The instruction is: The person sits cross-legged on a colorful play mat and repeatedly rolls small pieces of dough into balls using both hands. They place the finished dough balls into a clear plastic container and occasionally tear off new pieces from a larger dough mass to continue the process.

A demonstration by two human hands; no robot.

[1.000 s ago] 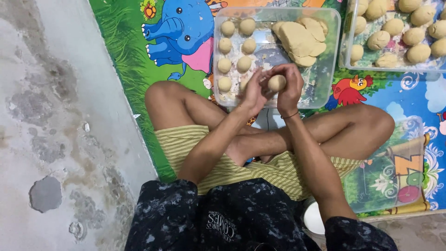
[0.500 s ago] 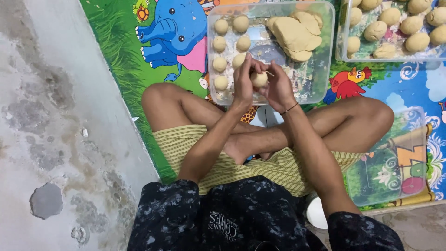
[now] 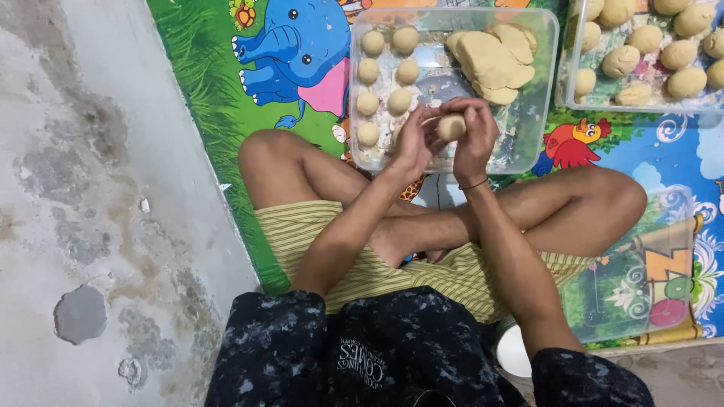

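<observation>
The person wears a dark speckled shirt (image 3: 392,347), yellow striped shorts (image 3: 317,234) and a thin wristband (image 3: 473,184).

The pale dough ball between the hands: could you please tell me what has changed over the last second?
Little: both hands, left hand and right hand, keep the pale dough ball enclosed, turning it between the fingers. The clear plastic tray, its rows of small balls and the large dough lump stay put.

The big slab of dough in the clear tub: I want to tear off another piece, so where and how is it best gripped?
Probably at the slab of dough where its near, lower edge juts out in a corner. Come from above and from the person's side, pinching that edge between thumb and fingers. The tub is open-topped, and the slab's far side lies close to the rim. Both hands, left hand and right hand, now cup a dough ball.
</observation>
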